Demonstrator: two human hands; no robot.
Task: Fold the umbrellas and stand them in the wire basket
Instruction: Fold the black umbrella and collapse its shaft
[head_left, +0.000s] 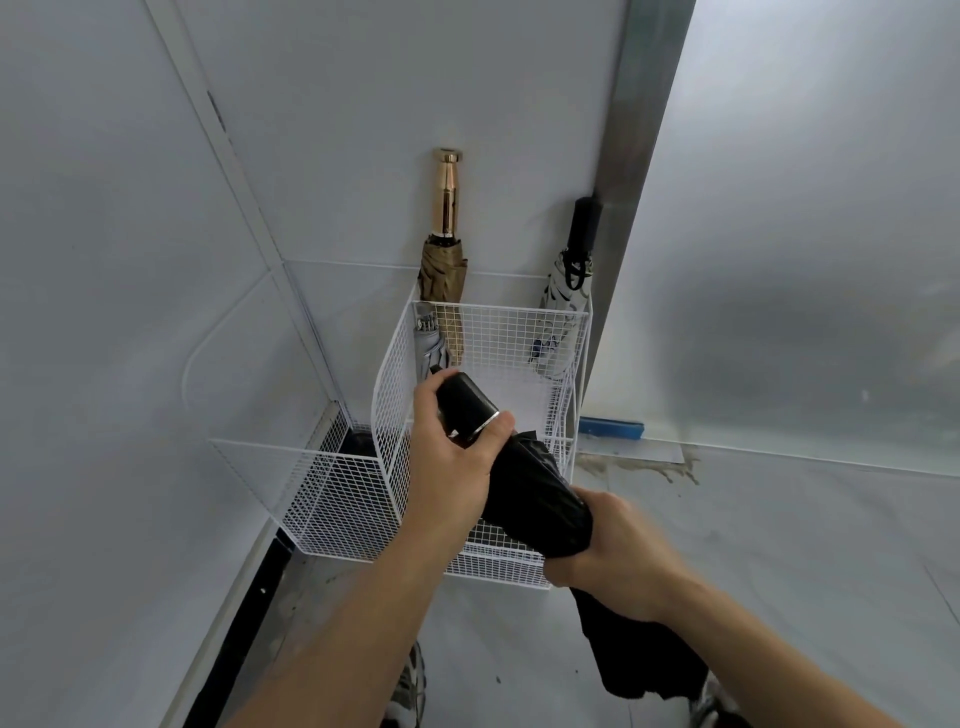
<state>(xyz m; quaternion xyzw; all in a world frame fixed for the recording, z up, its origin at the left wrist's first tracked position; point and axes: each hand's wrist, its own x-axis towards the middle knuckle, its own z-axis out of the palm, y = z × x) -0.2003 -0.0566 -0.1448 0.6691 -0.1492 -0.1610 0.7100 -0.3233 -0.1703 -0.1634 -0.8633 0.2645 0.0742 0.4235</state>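
Grips black umbrella: left hand curled round handle, right hand round canopy; slants handle-first toward wire basket, seemingly above its rim.

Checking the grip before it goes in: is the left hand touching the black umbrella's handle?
Touching: head view shows the left hand gripping the black umbrella's handle.

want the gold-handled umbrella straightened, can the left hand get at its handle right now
Probably not yet: the left hand grips the black umbrella. The way itself looks free: the gold handle stands above the rim of the wire basket with nothing in front.
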